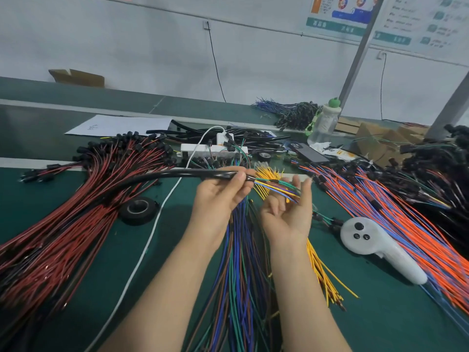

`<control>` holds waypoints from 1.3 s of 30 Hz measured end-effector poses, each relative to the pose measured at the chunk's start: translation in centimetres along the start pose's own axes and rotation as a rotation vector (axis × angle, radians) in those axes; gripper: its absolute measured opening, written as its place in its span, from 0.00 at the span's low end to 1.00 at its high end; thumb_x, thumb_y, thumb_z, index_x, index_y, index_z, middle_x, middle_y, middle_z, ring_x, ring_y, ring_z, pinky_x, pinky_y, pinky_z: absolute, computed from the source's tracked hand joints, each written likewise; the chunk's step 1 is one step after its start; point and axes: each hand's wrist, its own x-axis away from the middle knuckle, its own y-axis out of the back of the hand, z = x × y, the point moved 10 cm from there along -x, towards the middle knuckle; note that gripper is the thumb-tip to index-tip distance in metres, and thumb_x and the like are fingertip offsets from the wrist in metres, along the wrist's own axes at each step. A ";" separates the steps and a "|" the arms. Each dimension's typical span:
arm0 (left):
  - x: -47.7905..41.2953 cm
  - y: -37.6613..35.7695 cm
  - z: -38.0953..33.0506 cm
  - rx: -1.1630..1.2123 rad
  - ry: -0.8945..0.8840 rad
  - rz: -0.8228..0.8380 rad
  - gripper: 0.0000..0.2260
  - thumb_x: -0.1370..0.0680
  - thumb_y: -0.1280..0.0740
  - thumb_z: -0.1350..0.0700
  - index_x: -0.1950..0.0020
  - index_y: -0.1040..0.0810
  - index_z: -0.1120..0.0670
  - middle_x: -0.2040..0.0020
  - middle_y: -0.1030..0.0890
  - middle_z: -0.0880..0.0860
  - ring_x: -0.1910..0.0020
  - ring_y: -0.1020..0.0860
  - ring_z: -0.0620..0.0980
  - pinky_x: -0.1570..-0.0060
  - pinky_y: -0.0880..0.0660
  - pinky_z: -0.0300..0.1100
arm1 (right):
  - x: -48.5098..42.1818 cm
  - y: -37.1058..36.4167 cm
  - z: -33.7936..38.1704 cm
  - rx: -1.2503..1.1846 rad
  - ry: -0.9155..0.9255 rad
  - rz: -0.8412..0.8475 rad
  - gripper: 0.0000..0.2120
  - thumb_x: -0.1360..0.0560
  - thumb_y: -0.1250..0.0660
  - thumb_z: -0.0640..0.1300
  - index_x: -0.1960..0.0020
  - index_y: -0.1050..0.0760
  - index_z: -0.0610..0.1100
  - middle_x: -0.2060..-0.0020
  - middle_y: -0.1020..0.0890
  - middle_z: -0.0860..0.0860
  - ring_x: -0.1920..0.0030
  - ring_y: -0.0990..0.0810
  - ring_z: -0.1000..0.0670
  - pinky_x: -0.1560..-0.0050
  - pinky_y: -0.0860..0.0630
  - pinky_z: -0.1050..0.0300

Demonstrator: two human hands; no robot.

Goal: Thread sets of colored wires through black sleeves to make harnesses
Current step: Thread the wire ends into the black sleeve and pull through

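The long glossy black sleeve (pixel 177 173) arcs above the green table (pixel 172 219) — its near end pinched by the left hand (pixel 223 196) — feeding thin yellow, green and blue wires (pixel 275 187) across the right hand (pixel 289 212), fingers loosely spread, palm up

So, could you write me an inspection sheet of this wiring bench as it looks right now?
Surface: green mat, mostly covered with wire.
Job's things: black sleeve with a colored wire set at its end; heaps of red-black wires, orange-blue wires, blue-green wires, yellow wires.
Clutter: tape roll, white controller, phone, water bottle, paper sheet.
Hands: left hand pinches the sleeve's end; right hand open, palm up, wire set across its fingers.
Cables: white cable runs from the power strip across the mat.
Surroundings: white wall with posters; cardboard box behind.
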 end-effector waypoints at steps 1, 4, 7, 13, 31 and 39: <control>-0.1 0.1 -0.1 0.009 -0.001 -0.004 0.06 0.22 0.38 0.66 0.53 0.22 0.60 0.58 0.16 0.51 0.64 0.20 0.40 0.62 0.24 0.30 | 0.0 0.4 0.4 -0.021 0.004 -0.011 0.11 0.21 0.39 0.51 0.58 0.28 0.45 0.70 0.27 0.53 0.82 0.43 0.57 0.82 0.47 0.68; 0.0 -0.1 0.3 -0.067 -0.006 -0.004 0.07 0.22 0.38 0.65 0.54 0.21 0.58 0.59 0.16 0.49 0.64 0.20 0.40 0.62 0.24 0.30 | 0.0 0.4 0.2 0.067 0.012 -0.056 0.14 0.18 0.43 0.48 0.60 0.32 0.43 0.70 0.29 0.51 0.83 0.41 0.58 0.84 0.44 0.69; 0.4 -0.2 1.2 -0.126 0.004 -0.018 0.07 0.22 0.37 0.64 0.56 0.22 0.57 0.63 0.17 0.48 0.65 0.20 0.40 0.61 0.24 0.30 | 0.1 -0.1 -0.8 0.238 0.052 -0.078 0.14 0.18 0.43 0.48 0.60 0.32 0.41 0.70 0.26 0.50 0.83 0.40 0.59 0.83 0.41 0.69; 0.4 -0.5 1.0 -0.068 0.038 0.016 0.05 0.23 0.36 0.60 0.53 0.21 0.58 0.59 0.18 0.51 0.67 0.24 0.39 0.65 0.25 0.31 | 0.5 -0.4 -1.5 0.103 0.009 -0.057 0.15 0.18 0.43 0.47 0.61 0.33 0.42 0.72 0.26 0.50 0.83 0.39 0.59 0.83 0.40 0.69; 0.5 -1.3 1.7 0.150 0.133 0.016 0.11 0.22 0.40 0.55 0.58 0.24 0.61 0.59 0.16 0.54 0.70 0.23 0.42 0.67 0.23 0.31 | 0.8 -0.6 -1.7 0.395 0.109 -0.071 0.16 0.19 0.42 0.51 0.61 0.30 0.43 0.71 0.26 0.49 0.78 0.31 0.56 0.80 0.34 0.67; 0.3 -0.9 0.5 0.183 0.096 0.025 0.11 0.21 0.41 0.57 0.59 0.24 0.59 0.61 0.16 0.54 0.70 0.24 0.40 0.67 0.24 0.31 | 0.6 -0.5 -0.3 0.051 -0.001 -0.005 0.11 0.22 0.38 0.54 0.57 0.27 0.48 0.69 0.24 0.52 0.82 0.44 0.57 0.81 0.48 0.67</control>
